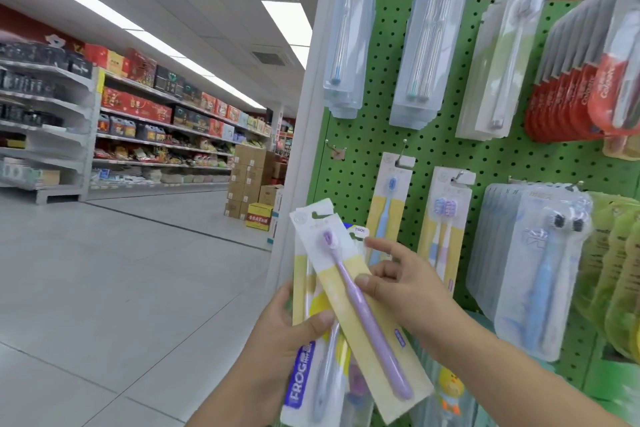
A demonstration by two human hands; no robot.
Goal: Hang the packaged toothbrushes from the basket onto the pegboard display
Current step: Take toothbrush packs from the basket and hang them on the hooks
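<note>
While left hand (pixel 277 333) grips several packs, right hand (pixel 398 274) pinches one purple toothbrush pack (pixel 360 308), pegboard (pixel 450 149) beside.

A: What is the purple toothbrush pack (pixel 349 291) made of?

B: A matt yellow-and-white card back under a clear, glossy plastic blister; the brush handle looks like smooth plastic.

A: And the display?

B: The pegboard (pixel 446 146) is green, matt, with a perforated surface and thin shiny metal hooks (pixel 401 152). The hanging packs (pixel 346 31) above are clear plastic, catching glare.

A: The floor (pixel 104 270)?

B: Pale, smooth tiles with a soft sheen.
</note>
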